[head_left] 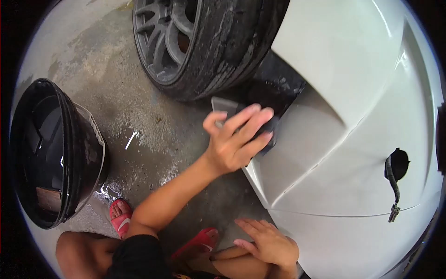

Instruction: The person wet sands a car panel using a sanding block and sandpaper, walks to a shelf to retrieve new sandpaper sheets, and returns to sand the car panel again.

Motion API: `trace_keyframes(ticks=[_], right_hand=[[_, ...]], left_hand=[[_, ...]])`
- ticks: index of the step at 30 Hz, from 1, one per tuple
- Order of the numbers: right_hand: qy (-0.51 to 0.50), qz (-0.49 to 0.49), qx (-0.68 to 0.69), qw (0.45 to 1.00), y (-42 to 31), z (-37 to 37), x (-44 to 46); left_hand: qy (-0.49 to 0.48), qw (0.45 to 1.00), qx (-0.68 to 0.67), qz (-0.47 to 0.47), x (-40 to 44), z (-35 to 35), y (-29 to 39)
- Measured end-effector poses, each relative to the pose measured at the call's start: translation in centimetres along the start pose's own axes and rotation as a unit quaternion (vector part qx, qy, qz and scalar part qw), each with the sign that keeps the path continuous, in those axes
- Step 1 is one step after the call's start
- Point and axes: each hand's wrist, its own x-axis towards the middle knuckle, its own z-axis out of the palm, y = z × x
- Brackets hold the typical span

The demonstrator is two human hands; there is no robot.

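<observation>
Damp, mottled concrete is spread below the left hand, with wet patches shining down toward the feet. By that hand, fingers spread and bent, a dark piece is partly covered, at the lower edge of a white car body panel; whether the piece is clamped or merely pressed cannot be told, since the thumb and palm side are hidden. A flat greyish edge is seen past the little finger, but what it belongs to is unclear. The fingers seem to be splayed so that pressure can be shared across them. Just beyond the grip, a tire on a grey spoked rim is seen beside the panel. To the right of the grip, a cable is hung from a round opening in the panel, its connector loose at the end. Well to the left of the grip, a black bucket holding water and a reddish-brown block is placed, probably so that it can be reached without standing. Nearer the body, nothing is gripped by the right hand; its fingers are extended and apart, and it is rested over the leg, likely so that the low crouch is steadied.
</observation>
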Motion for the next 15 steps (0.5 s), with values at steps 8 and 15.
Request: trace_keyframes(ticks=[8, 15], right_hand=[[-0.004, 0.015, 0.010, 1.000, -0.2, -0.7, 0.6], [0.025, -0.002, 0.028, 0.999, -0.4, -0.7, 0.6]], left_hand=[[0.023, 1.000, -0.002, 0.019, 1.9, 0.6, -0.7], [0.030, 0.999, -0.008, 0.028, 3.3, 0.8, -0.8]])
